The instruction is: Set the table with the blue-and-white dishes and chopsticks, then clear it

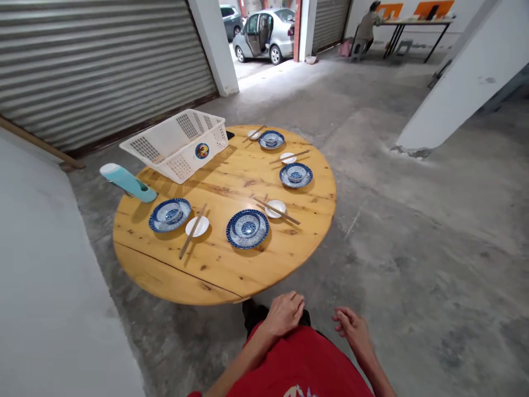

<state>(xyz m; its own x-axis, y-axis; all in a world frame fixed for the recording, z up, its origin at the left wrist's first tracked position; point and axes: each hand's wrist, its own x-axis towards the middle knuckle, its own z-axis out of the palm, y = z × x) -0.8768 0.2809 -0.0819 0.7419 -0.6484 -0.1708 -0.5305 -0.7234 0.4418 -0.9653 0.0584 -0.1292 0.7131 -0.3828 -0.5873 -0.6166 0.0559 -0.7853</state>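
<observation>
My left hand (284, 313) rests low in front of my red shirt, fingers loosely curled and holding nothing. My right hand (352, 326) hangs beside it, fingers slightly apart and empty. Both are below the near edge of a round wooden table (215, 275). On the table are several settings: a blue patterned plate with a bowl (247, 227), a small white dish (275, 208) and chopsticks (276, 211). The nearest plate lies well beyond my hands.
A white plastic basket (177, 143) stands tilted at the table's far left, with a teal bottle (129, 182) lying beside it. Roller shutters, a white pillar and a parked car (264, 33) are behind. A person sits at a far table (367, 25). Bare concrete floor spreads right.
</observation>
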